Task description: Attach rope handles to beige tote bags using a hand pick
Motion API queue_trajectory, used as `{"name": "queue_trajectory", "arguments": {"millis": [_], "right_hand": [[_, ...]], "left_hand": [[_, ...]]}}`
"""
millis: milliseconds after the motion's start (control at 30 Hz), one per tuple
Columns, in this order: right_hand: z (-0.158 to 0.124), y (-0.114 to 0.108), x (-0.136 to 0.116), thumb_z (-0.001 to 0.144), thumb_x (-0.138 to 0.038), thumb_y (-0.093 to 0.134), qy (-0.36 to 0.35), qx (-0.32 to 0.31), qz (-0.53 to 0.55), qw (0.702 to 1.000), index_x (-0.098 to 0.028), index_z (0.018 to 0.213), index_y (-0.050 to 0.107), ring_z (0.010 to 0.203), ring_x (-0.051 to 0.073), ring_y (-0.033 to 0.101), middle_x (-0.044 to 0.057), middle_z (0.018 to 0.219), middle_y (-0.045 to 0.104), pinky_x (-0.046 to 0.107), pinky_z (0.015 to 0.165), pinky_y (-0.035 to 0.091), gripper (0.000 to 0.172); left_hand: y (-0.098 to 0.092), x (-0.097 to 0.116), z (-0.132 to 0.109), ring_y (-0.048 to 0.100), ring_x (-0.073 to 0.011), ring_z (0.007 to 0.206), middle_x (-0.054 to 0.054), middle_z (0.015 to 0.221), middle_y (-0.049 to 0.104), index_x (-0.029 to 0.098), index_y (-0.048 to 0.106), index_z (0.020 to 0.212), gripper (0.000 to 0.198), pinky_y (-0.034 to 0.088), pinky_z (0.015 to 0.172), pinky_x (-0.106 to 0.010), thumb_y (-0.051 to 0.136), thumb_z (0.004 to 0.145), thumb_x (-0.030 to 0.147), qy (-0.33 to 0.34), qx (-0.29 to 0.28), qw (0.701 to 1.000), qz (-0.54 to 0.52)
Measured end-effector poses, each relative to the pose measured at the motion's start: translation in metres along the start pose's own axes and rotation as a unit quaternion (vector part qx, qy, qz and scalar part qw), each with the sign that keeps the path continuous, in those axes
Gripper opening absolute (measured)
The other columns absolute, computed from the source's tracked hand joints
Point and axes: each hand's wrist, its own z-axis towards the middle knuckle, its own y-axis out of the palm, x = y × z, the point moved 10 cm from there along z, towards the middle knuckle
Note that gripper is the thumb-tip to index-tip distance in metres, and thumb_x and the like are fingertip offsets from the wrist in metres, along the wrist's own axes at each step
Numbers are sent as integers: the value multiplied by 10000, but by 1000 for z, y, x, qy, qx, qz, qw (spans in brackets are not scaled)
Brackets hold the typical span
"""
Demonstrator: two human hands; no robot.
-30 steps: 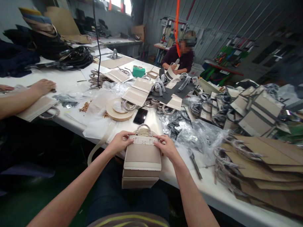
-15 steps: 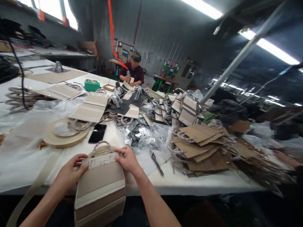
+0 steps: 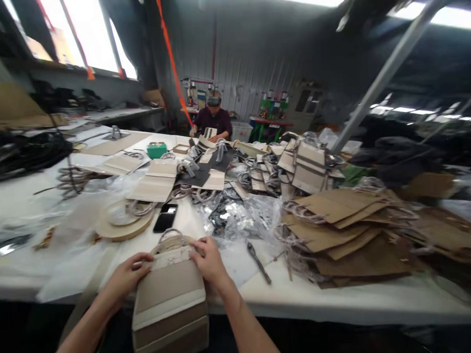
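A flat tan paper bag (image 3: 169,297) with a pale band lies over the near edge of the white table (image 3: 340,296), its rope handle (image 3: 168,239) pointing away from me. My left hand (image 3: 127,275) grips the bag's top left corner, fingers curled on the pale top strip. At the top right corner my right hand (image 3: 209,261) pinches the same strip. Both hands are closed on the bag.
A black phone (image 3: 165,218) and a tape roll (image 3: 121,221) lie just beyond the bag. A dark hand tool (image 3: 258,255) rests to its right, by crumpled plastic (image 3: 244,217). Stacks of brown flat bags (image 3: 349,229) fill the right. Another person (image 3: 214,120) works at the far end.
My view has swung up and to the right, so the room's far end shows. My hands keep their hold on the bag's top edge.
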Motion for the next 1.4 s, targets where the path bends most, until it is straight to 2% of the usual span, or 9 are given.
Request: {"name": "queue_trajectory", "arguments": {"millis": [233, 433, 667, 867, 967, 1067, 1167, 1267, 1400], "right_hand": [[2, 2, 7, 992, -336, 733, -43, -6, 1, 999, -297, 1325, 872, 1278, 316, 644, 103, 1286, 692, 470, 1211, 489, 363], [1, 1, 9, 1000, -368, 724, -42, -11, -1, 999, -285, 1330, 869, 1299, 330, 638, 114, 1301, 691, 487, 1209, 491, 370], [1, 3, -1, 1006, -262, 736, -39, -16, -24, 999, -292, 1362, 857, 1288, 311, 652, 102, 1295, 698, 447, 1210, 506, 377], [-11, 0, -21, 1033, -215, 713, -64, -10, -98, 993, -310, 1410, 831, 1308, 309, 658, 103, 1351, 720, 461, 1216, 521, 406], [-3, -22, -44, 1034, -193, 702, -103, -38, -115, 987, -295, 1326, 864, 1142, 267, 745, 78, 1238, 801, 390, 1078, 586, 348], [34, -81, -62, 1077, -243, 670, -124, 31, -173, 977, -253, 1167, 900, 1064, 256, 774, 81, 1138, 848, 356, 1015, 583, 248], [84, -129, -52, 1065, -219, 668, -60, 67, -306, 948, -230, 1120, 913, 1117, 260, 770, 107, 1176, 851, 334, 1025, 549, 251], [118, -141, -26, 1063, -216, 677, -5, 21, -397, 917, -248, 1111, 924, 1122, 247, 760, 106, 1187, 834, 305, 987, 526, 253], [125, -127, -4, 1021, -253, 764, -8, -10, -408, 913, -247, 1141, 923, 1079, 232, 756, 100, 1189, 811, 293, 958, 524, 199]], "left_hand": [[3, 15, -19, 687, -253, 839, -56, 863, 755, 197, 805, 1059, 507, 496, 745, -324, 748, 721, 571, -29, 1, 998, -55], [-1, 15, -24, 725, -300, 996, -98, 1015, 786, 201, 851, 1099, 499, 572, 878, -385, 745, 774, 564, -11, 22, 999, -36], [-6, 15, -10, 756, -390, 1133, -124, 1215, 838, 255, 879, 979, 616, 598, 1114, -528, 807, 695, 797, 37, 16, 999, -10], [-6, 6, -1, 764, -413, 1166, -115, 1225, 845, 269, 882, 956, 595, 604, 1145, -558, 782, 672, 782, 33, 26, 999, -9], [-5, 4, -2, 771, -401, 1153, -121, 1241, 836, 258, 891, 954, 521, 607, 1143, -548, 746, 676, 674, 22, 28, 999, -14], [-5, 3, -3, 776, -393, 1128, -123, 1252, 831, 251, 898, 963, 484, 605, 1141, -559, 704, 689, 599, 16, 32, 999, -25], [-5, 2, -4, 768, -397, 1151, -127, 1245, 832, 243, 899, 962, 470, 596, 1152, -554, 684, 691, 561, 24, 40, 998, -34], [-3, 0, -4, 754, -406, 1189, -130, 1230, 837, 243, 894, 954, 449, 591, 1154, -541, 698, 688, 546, 32, 45, 998, -39], [-1, -4, -2, 740, -410, 1207, -129, 1222, 839, 250, 890, 944, 421, 584, 1148, -526, 713, 693, 537, 37, 51, 997, -48]]}}
